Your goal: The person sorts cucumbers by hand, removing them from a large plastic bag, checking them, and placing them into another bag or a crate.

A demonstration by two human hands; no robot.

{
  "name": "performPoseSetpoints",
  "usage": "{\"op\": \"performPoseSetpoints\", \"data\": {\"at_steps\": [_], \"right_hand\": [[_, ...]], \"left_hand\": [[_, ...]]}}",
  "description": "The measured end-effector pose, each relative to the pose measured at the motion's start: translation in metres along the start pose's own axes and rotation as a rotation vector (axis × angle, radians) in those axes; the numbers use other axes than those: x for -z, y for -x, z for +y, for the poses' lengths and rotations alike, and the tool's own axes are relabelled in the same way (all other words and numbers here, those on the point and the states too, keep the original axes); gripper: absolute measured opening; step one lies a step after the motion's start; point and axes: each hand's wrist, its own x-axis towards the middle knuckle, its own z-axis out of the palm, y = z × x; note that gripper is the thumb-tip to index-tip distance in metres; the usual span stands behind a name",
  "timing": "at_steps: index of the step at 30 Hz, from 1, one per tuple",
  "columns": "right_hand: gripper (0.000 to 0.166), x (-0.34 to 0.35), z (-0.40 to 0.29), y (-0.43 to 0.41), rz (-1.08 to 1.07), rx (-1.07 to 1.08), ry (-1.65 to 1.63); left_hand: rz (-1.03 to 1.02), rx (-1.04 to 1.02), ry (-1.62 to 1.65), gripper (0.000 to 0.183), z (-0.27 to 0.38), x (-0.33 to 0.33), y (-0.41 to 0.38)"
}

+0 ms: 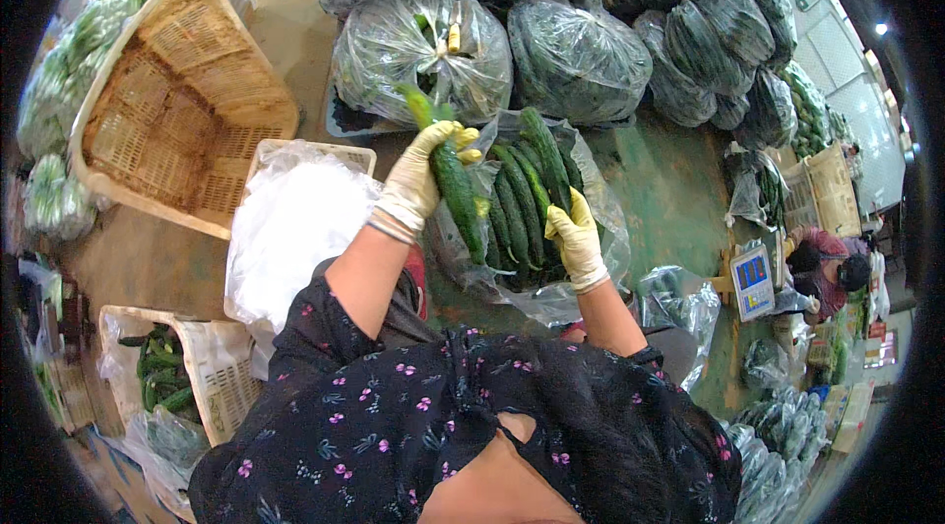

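Observation:
My left hand [424, 170], in a pale yellow glove, is closed around a long green cucumber [456, 195] with a yellowish end. My right hand [577, 236], gloved the same way, grips the lower end of a dark cucumber [545, 155] over an opened clear plastic bag [609, 207]. Several cucumbers [514, 207] lie side by side in that bag between my hands. Behind it stands a full, tied plastic bag [369, 59] with a yellow-handled tool [454, 37] on top.
A large empty plastic crate [251, 103] lies at the left, beside a crate of white plastic bags [303, 221]. Lower left, another crate [214, 369] holds cucumbers. Filled bags [579, 55] are piled ahead. At right are a digital scale [751, 284] and a person [823, 266].

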Motion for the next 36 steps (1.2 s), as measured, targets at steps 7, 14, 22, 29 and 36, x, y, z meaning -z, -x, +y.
{"op": "performPoseSetpoints", "data": {"at_steps": [7,14,22,29,36], "right_hand": [[0.050,-0.041,-0.034,0.016,-0.153,0.361,0.474],[0.051,-0.086,-0.085,0.034,-0.437,0.788,1.073],[0.063,-0.173,-0.110,0.058,-0.815,0.849,1.022],[0.049,-0.183,-0.105,0.042,-0.842,0.564,0.677],[0.043,-0.140,-0.100,-0.004,-0.714,0.363,0.538]], "left_hand": [[-0.197,0.119,0.103,0.040,-0.025,-0.019,0.037],[-0.334,-0.039,0.219,0.047,-0.009,-0.002,0.099],[-0.207,-0.392,0.220,0.039,0.045,0.000,0.184],[0.101,-0.851,0.190,0.026,0.104,0.045,0.348],[0.668,-1.299,0.112,0.030,0.185,0.113,0.494]]}}
